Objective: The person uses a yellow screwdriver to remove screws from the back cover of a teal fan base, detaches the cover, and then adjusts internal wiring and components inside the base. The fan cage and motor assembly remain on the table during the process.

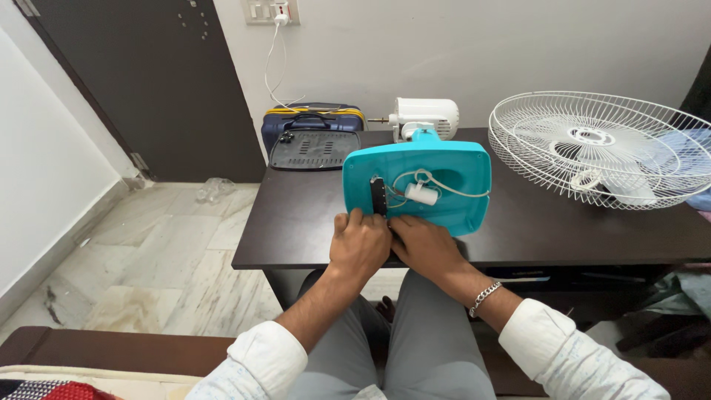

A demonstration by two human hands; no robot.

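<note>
White wire fan guard (592,148) on dark table (296,222); black perforated cover (315,150); blue suitcase (311,118) behind.

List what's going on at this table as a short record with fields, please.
Left hand: on the near edge of the turquoise fan base
Right hand: beside it, fingers at the same edge
Inside the base: white wires, small white cylinder
Behind: white motor
Right: white wire fan guard
Left rear: black plastic cover
Surface: dark table
</note>
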